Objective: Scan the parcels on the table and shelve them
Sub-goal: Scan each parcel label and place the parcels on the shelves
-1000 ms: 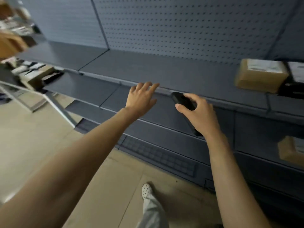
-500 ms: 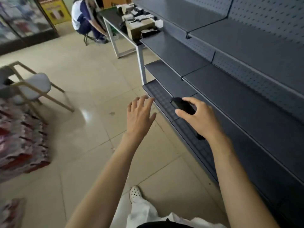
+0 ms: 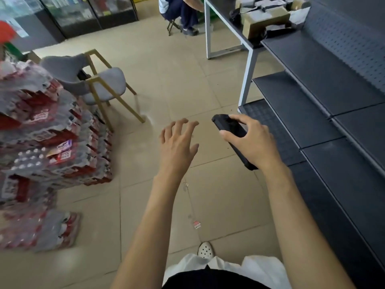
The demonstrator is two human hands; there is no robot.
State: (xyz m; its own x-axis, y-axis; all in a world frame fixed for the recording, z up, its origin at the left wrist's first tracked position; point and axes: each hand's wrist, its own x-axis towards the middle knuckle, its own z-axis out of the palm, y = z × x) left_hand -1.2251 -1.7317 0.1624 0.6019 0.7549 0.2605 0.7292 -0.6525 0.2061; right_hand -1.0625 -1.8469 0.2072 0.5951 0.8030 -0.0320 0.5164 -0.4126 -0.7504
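No writing is legible; labels on the bottle packs and parcels are blurred.

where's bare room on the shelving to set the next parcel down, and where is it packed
The upper shelf board, bordered by the pegboard back and the table, lies bare, as does the lower board beneath it. Crowded: the table top, packed with parcels.

Dark table up at the far end, parcels crowded on its top. Grey shelves run down the right. On the tiled floor: a chair, stacked bottle packs.
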